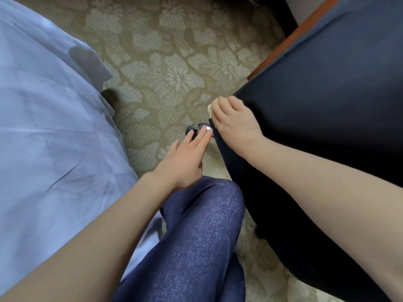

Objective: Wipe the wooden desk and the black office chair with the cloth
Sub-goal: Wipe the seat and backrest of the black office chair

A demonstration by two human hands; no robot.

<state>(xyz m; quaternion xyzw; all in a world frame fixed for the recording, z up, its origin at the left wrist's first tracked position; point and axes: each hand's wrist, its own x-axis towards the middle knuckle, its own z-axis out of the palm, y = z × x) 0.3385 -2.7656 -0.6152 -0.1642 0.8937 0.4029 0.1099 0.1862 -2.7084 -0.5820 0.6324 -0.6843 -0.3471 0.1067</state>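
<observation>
The black office chair (pixel 327 110) fills the right side of the head view. My right hand (pixel 233 123) lies on the chair's near corner, its fingers curled over a pale cloth (pixel 214 104), of which only a small bit shows past the fingertips. My left hand (pixel 185 158) hovers with straight fingers just left of the chair's edge, above the carpet; whether the fingertips touch the chair I cannot tell. A strip of the wooden desk (pixel 290 38) shows at the upper right behind the chair.
A bed with a light blue sheet (pixel 43 127) takes up the left side. Patterned carpet (pixel 163 62) runs between bed and chair. A black chair caster (pixel 194 128) sits below my left fingertips. My knee in blue jeans (pixel 196 232) is at the bottom centre.
</observation>
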